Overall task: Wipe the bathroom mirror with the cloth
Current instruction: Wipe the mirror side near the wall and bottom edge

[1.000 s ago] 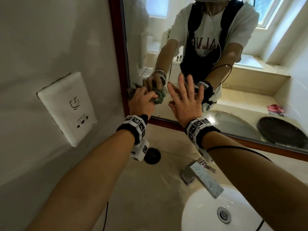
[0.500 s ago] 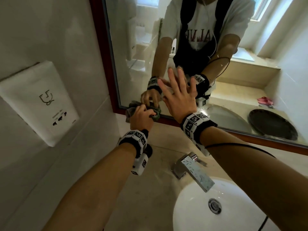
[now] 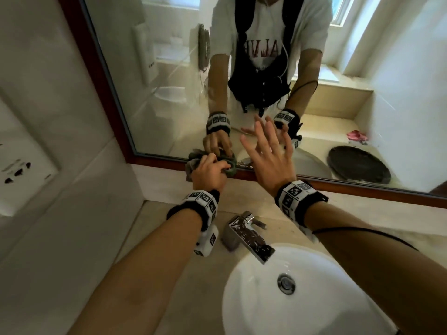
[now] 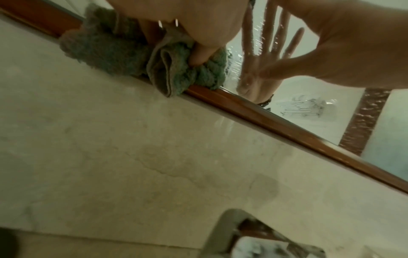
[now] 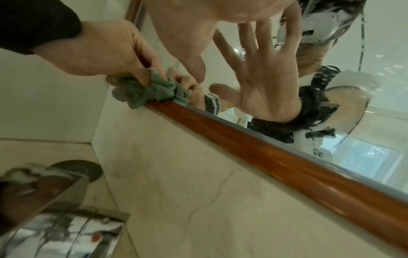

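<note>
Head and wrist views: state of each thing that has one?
left hand: grips the cloth
cloth: bunched, pressed at the mirror's bottom edge, overlapping the frame
right hand: fingers spread, at the glass
mirror: spotted near the right hand
faucet: no water running
sink: drain stopper in place

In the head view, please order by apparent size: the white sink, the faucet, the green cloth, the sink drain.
1. sink
2. faucet
3. cloth, partly hidden by the left hand, so unsure
4. drain

Black wristbands (image 3: 198, 204) with square markers
</note>
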